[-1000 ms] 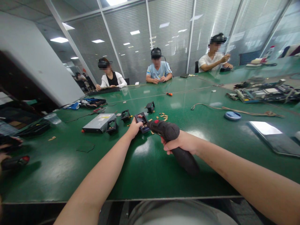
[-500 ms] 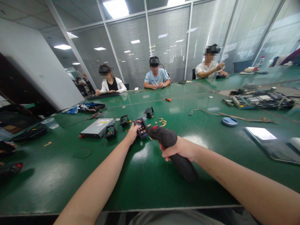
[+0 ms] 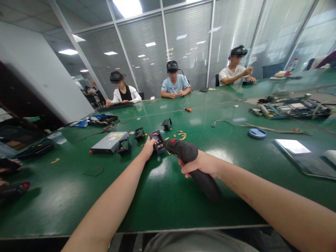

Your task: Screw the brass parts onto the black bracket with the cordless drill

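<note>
Your left hand (image 3: pixel 149 147) closes its grip on the small black module (image 3: pixel 157 141), pinning it to the green surface (image 3: pixel 168 196). Your right hand (image 3: pixel 202 164) is wrapped tight round the electric screwdriver (image 3: pixel 189 157), its bit at the module. Brass pieces (image 3: pixel 181 134) lie loose just beyond, so part of the work looks done; this module seems unfinished.

The bit of the electric screwdriver (image 3: pixel 189 156) is hidden against the small black module (image 3: pixel 157 141), which the left hand (image 3: pixel 148 147) partly covers. The brass pieces (image 3: pixel 181 134) beyond are too small to identify. The flat panel (image 3: pixel 301 155) at the right edge of the bench (image 3: pixel 162 199) is cut off.
</note>
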### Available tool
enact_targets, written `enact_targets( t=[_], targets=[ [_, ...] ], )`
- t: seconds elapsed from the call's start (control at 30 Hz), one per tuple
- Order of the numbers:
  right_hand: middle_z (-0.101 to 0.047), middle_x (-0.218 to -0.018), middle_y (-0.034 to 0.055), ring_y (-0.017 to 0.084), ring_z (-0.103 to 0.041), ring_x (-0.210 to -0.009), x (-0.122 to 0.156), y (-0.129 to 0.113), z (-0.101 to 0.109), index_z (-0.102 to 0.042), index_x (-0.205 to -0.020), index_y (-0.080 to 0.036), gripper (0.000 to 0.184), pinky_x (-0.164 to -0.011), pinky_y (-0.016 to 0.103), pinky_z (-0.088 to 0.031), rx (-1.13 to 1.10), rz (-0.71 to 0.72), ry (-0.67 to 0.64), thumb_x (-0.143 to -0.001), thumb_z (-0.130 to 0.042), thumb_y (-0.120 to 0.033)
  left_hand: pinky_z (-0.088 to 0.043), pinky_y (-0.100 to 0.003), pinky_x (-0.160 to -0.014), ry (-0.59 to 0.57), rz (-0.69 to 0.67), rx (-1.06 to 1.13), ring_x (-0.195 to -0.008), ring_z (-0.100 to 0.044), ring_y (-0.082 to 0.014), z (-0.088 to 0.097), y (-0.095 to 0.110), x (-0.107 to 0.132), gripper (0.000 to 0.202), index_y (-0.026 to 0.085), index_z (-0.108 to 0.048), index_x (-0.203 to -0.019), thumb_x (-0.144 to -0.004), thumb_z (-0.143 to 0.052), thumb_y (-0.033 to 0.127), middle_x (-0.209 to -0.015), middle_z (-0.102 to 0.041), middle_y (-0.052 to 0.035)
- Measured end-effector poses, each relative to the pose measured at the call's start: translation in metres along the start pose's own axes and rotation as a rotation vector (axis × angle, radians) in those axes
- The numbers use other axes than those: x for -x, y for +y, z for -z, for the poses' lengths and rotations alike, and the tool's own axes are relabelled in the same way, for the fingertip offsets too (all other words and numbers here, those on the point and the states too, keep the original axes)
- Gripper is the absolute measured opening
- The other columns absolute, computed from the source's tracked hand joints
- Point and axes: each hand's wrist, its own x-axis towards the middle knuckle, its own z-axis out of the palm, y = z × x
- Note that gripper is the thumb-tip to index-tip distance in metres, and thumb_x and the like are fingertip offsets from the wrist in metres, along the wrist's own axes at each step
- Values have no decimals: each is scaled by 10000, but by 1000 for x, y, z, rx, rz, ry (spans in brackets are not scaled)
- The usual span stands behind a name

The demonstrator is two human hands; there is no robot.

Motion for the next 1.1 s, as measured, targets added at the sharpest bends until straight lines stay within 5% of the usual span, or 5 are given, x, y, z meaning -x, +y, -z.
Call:
enact_targets(
  t=[1.1],
  targets=[
    [-622, -661, -25, 141, -613, -545, -3, 5, 3, -594, -732, -172, 284, -569, 276, -465, 14, 23, -11, -538, -798, -144, -531, -315, -646, 12, 2, -59, -735, -649, -208, 1, -1, -2, 602, 259, -555, -1183, -582, -591, 274, -847, -644, -9]
  ],
)
